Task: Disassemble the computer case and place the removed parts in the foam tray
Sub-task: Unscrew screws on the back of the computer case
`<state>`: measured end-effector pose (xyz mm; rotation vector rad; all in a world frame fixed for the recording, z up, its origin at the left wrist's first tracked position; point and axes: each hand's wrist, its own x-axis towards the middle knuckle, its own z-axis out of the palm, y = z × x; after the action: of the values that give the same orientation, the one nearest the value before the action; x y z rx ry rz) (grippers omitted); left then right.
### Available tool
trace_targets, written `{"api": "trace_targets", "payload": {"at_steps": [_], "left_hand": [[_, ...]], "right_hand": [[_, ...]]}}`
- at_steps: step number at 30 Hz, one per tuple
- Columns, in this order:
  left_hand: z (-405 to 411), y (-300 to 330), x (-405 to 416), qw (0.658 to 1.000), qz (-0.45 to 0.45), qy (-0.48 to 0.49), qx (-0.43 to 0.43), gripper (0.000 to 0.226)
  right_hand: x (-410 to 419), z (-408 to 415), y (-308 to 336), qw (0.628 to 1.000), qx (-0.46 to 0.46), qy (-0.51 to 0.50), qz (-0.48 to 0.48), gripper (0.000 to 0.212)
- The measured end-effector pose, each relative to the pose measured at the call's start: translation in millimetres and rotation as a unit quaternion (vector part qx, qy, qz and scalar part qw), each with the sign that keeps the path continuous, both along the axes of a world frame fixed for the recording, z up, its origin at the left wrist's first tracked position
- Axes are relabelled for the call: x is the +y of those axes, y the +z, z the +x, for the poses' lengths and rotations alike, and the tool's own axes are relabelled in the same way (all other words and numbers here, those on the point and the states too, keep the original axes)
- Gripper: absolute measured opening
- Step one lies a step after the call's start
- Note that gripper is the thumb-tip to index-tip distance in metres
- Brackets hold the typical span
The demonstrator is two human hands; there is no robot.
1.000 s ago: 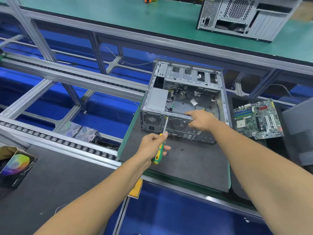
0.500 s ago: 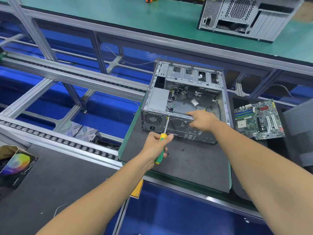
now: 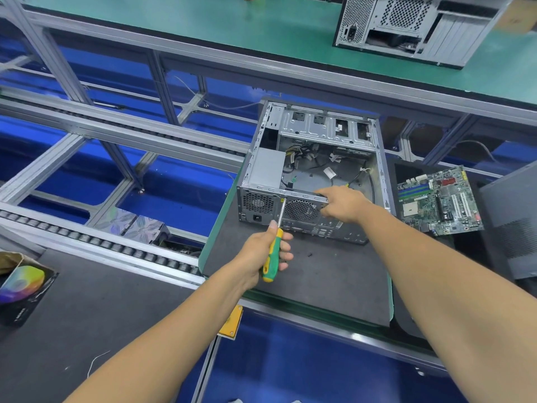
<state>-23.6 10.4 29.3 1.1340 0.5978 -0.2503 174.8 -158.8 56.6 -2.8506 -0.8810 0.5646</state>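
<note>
Two hands at computer case [image 3: 312,170] rear, ahead on mat: left hand [image 3: 263,253] clamped on screwdriver [image 3: 276,237], shaft angled up to rear panel; right hand [image 3: 343,203] gripped on rim, nearer.

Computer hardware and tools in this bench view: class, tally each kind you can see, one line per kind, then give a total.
Computer cases: 2, the open case being worked on and another case on the far green bench.
Motherboards: 1, the motherboard lying right of the open case.
Screwdrivers: 1, the screwdriver in the left hand.
Total: 4
</note>
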Motion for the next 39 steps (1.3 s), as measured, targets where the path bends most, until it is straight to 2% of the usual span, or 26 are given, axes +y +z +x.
{"api": "trace_targets", "payload": {"at_steps": [8,12,16,19,24,26,30,34,37,39], "left_hand": [[5,-7,-4,0.994,0.082,0.067,-0.001,0.05],[3,-7,-11,0.991,0.044,0.123,-0.012,0.042],[0,1,-15,0.996,0.0,0.086,-0.028,0.04],[0,4,-13,0.998,-0.013,0.054,0.0,0.046],[-1,7,-6,0.995,-0.086,0.032,0.024,0.05],[2,7,-5,0.996,-0.076,0.043,0.022,0.048],[3,4,-9,0.999,0.004,0.049,0.016,0.051],[2,-2,-9,0.995,0.037,0.095,-0.015,0.043],[1,1,-6,0.997,0.048,0.053,-0.036,0.042],[1,2,-5,0.999,0.028,0.023,-0.02,0.046]], "right_hand": [[0,1,-1,1.0,-0.004,-0.002,0.0,0.057],[0,0,-1,1.0,-0.002,-0.002,-0.005,0.056],[0,0,0,1.0,-0.002,-0.002,-0.004,0.056],[0,0,0,1.0,0.001,-0.003,-0.006,0.053],[0,1,-2,1.0,0.001,-0.005,0.0,0.057],[0,1,-2,1.0,0.0,-0.003,0.001,0.06],[-1,2,-3,1.0,-0.003,-0.004,0.002,0.058],[-1,3,-5,1.0,-0.002,-0.005,-0.005,0.058],[-1,3,-5,1.0,0.001,-0.007,-0.011,0.064],[0,2,-4,1.0,0.001,-0.005,-0.011,0.063]]}}
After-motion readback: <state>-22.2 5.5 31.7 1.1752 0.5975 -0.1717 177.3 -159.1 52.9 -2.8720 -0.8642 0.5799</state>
